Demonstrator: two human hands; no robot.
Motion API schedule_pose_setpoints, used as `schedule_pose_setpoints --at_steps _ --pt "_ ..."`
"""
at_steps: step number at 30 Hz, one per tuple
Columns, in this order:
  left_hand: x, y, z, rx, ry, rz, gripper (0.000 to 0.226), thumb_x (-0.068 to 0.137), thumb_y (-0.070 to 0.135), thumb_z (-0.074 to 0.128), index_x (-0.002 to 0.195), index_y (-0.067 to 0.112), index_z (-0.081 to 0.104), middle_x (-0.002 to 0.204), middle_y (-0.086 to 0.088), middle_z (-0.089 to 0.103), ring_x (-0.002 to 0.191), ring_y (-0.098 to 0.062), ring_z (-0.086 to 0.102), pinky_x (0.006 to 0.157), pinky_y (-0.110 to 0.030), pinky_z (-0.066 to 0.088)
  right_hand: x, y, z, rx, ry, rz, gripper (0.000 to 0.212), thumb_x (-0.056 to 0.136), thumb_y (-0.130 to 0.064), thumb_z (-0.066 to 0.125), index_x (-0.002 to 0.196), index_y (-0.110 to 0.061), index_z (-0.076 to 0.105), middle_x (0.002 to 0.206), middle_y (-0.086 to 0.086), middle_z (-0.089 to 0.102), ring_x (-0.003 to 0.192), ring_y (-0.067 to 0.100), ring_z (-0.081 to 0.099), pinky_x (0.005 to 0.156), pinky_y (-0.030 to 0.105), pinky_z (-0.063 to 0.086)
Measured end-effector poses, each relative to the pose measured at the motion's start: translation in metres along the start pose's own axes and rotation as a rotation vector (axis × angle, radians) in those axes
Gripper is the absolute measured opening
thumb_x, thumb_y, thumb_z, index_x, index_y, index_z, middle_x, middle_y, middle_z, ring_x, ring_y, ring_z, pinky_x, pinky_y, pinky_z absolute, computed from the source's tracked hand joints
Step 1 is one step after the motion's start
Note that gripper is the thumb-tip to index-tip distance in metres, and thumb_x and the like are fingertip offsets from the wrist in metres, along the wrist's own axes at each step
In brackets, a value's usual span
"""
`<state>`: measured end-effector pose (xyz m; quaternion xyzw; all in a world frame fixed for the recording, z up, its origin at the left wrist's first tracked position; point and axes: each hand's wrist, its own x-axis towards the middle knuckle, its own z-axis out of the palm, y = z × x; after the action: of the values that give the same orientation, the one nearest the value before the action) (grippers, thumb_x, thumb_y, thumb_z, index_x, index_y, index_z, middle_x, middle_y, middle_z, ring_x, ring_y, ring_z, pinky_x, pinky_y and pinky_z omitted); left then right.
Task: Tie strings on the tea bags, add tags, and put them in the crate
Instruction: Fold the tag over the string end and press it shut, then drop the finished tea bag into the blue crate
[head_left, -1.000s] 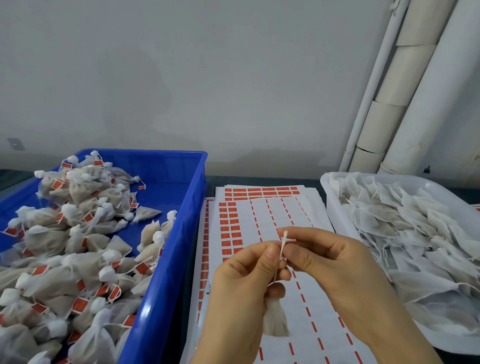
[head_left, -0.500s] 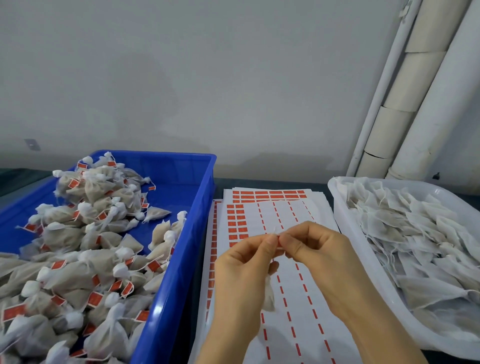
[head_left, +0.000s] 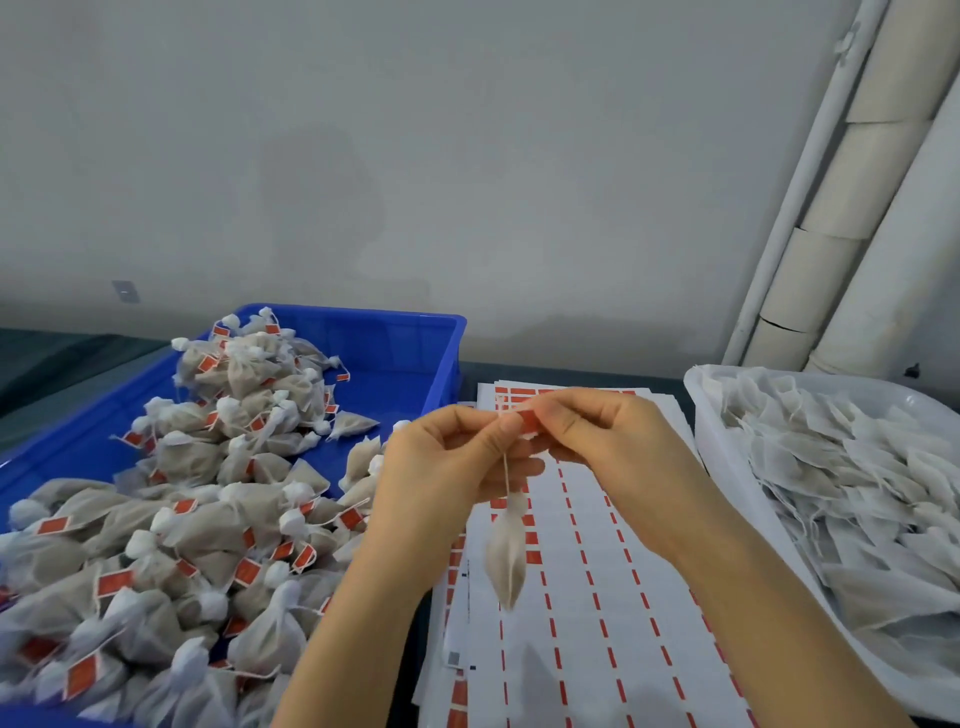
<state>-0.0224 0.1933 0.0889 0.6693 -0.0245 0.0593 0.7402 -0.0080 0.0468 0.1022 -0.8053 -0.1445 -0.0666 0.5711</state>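
Note:
A filled tea bag hangs on its white string below my two hands, above the tag sheets. My left hand pinches the top of the string between thumb and forefinger. Right beside it, my right hand pinches a small red tag at the string's upper end. The fingertips of both hands meet there. The blue crate on the left holds a heap of finished tea bags with red tags.
White sheets of red tag stickers lie stacked on the dark table between the containers. A white tray on the right holds several untied tea bags. Pale pipes run up the wall at back right.
Both hands have risen, and the tea bag now dangles free on its string. A red tag now shows between the fingertips. The camera has tilted up.

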Motion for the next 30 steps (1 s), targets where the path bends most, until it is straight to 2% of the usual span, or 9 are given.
schedule_pose_setpoints --at_steps 4,6,8,11,18,21,25,28,30 --pt "-0.008 0.009 -0.01 -0.09 0.143 -0.011 0.024 0.081 0.029 0.067 0.093 0.008 0.061 0.082 -0.007 0.075 0.075 -0.023 0.073 0.067 -0.039 0.059 -0.012 0.004 0.02 0.058 -0.02 -0.019 0.04 0.07 -0.069 0.039 0.107 -0.057 0.051 0.098 -0.033 0.061 0.085 -0.007 0.063 0.061 0.007 0.048" --pt "-0.015 0.009 -0.008 -0.117 0.183 -0.008 0.017 0.085 0.025 0.064 0.093 0.01 0.062 0.081 -0.003 0.075 0.077 -0.018 0.073 0.066 -0.036 0.059 -0.024 0.013 0.039 0.02 -0.105 0.01 0.028 0.07 -0.07 0.038 0.095 -0.064 0.05 0.087 -0.045 0.056 0.082 -0.02 0.057 0.054 -0.001 0.043" --pt "-0.02 0.007 -0.004 -0.134 0.209 -0.019 0.008 0.087 0.021 0.063 0.091 0.015 0.066 0.08 0.001 0.075 0.078 -0.012 0.072 0.071 -0.035 0.059 -0.039 0.024 0.058 0.035 -0.216 0.078 0.008 0.083 -0.054 0.051 0.088 -0.06 0.051 0.082 -0.039 0.058 0.077 -0.026 0.052 0.054 -0.003 0.04" --pt "-0.027 0.002 0.004 -0.185 0.252 -0.035 0.006 0.086 0.016 0.064 0.089 0.014 0.069 0.081 0.001 0.075 0.078 -0.012 0.072 0.073 -0.033 0.059 -0.06 0.044 0.076 -0.032 -0.264 0.056 0.026 0.087 -0.021 0.059 0.085 -0.044 0.049 0.073 -0.024 0.056 0.069 -0.017 0.056 0.059 0.003 0.044" --pt "-0.029 0.007 -0.021 -0.184 0.295 -0.012 0.003 0.083 0.018 0.066 0.084 0.016 0.068 0.079 0.001 0.075 0.074 -0.013 0.073 0.059 -0.021 0.057 -0.063 0.047 0.081 0.327 -0.099 0.208 0.029 0.084 -0.006 0.063 0.096 -0.029 0.051 0.085 -0.005 0.065 0.071 0.009 0.069 0.055 0.02 0.055" --pt "-0.025 0.017 -0.056 -0.034 0.312 -0.009 0.009 0.08 0.026 0.068 0.087 0.02 0.069 0.081 0.005 0.075 0.073 -0.011 0.072 0.056 -0.02 0.056 -0.052 0.039 0.078 0.406 -0.241 0.32 0.033 0.073 -0.029 0.07 0.101 -0.019 0.057 0.082 0.0 0.069 0.071 0.024 0.071 0.054 0.027 0.056" --pt "-0.021 0.03 -0.101 0.163 0.305 -0.071 0.013 0.082 0.027 0.066 0.093 0.02 0.067 0.078 0.004 0.075 0.067 -0.017 0.073 0.052 -0.022 0.056 -0.042 0.032 0.088 0.254 -0.315 0.271 0.044 0.058 -0.062 0.061 0.095 -0.038 0.061 0.085 -0.012 0.069 0.078 0.007 0.069 0.063 0.018 0.055" --pt "-0.016 0.035 -0.126 0.257 0.373 -0.067 0.012 0.082 0.024 0.066 0.093 0.018 0.065 0.074 0.003 0.074 0.064 -0.015 0.072 0.048 -0.021 0.055 -0.032 0.023 0.107 0.096 -0.334 0.157 0.015 0.079 -0.057 0.055 0.094 -0.053 0.054 0.093 -0.025 0.063 0.085 -0.005 0.061 0.063 0.006 0.046" --pt "-0.011 0.036 -0.139 0.347 0.406 -0.028 0.014 0.082 0.023 0.068 0.092 0.015 0.064 0.072 0.003 0.074 0.064 -0.013 0.072 0.05 -0.022 0.055 -0.025 0.023 0.112 0.07 -0.261 0.14 0.016 0.089 -0.042 0.053 0.1 -0.053 0.05 0.104 -0.023 0.058 0.09 -0.002 0.059 0.068 0.007 0.045"
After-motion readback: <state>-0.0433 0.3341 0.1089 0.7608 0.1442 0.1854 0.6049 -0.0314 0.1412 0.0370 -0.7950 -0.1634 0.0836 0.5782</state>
